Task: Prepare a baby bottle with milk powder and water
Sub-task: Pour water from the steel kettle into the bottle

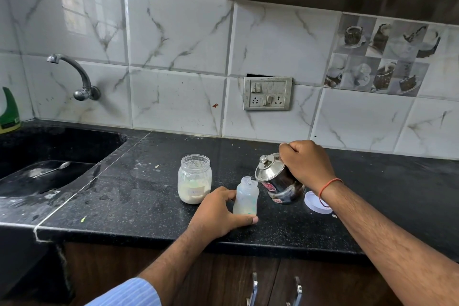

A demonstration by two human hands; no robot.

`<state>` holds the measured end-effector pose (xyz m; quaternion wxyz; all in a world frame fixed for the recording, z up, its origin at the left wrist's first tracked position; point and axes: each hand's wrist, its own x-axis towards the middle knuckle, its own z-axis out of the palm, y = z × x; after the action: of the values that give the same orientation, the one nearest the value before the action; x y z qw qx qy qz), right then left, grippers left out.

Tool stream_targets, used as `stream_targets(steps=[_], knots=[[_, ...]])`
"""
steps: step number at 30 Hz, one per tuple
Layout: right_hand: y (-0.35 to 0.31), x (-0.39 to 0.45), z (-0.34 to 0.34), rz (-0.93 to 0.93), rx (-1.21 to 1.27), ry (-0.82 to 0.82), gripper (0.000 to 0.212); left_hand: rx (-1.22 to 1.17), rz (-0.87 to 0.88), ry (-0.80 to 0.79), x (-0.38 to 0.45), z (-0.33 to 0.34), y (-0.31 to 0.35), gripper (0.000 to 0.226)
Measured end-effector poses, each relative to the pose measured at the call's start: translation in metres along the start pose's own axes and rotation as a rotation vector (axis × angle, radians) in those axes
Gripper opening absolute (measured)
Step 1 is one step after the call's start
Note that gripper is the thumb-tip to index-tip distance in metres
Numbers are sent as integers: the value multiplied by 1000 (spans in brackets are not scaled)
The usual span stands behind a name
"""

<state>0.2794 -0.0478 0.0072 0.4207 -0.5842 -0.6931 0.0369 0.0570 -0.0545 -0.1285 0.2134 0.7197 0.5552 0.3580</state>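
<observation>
At the lower middle of the frame, on the black desk (139, 206), the baby bottle (246, 196) stands upright with its top off, a pale layer at its bottom. The left hand (218, 213) wraps its fingers and thumb round the bottle's lower part. Just right of it, the right hand (306, 163) clenches the handle of a steel kettle (278, 179), tilted so its spout touches the bottle's mouth. Left of the bottle stands an open jar (195, 179) of powder. A white lid (314, 202) lies under the right wrist. A spoon (53, 169) rests in the sink (29, 141) at left.
</observation>
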Motion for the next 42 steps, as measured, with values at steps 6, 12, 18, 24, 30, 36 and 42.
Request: stream_targets(steps=[6, 12, 18, 24, 30, 36, 42], knots=[[-2, -1, -1, -6, -8, -5, 53, -8, 6, -9, -1, 0, 1, 74], [-3, 1, -1, -2, -40, -4, 53, -22, 11, -3, -2, 0, 2, 56], [-2, 1, -1, -4, -41, -3, 53, -21, 11, -2, -3, -1, 2, 63], [-3, 0, 0, -1, -42, -3, 52, -24, 19, -3, -2, -1, 4, 52], [-3, 0, -1, -6, -46, -3, 54, -11, 26, 1, -2, -2, 3, 58], [-3, 0, 0, -10, -49, -5, 54, -20, 13, -1, -2, -2, 4, 61], [-6, -1, -2, -11, -60, -1, 54, -28, 20, 1, -3, -2, 2, 64]])
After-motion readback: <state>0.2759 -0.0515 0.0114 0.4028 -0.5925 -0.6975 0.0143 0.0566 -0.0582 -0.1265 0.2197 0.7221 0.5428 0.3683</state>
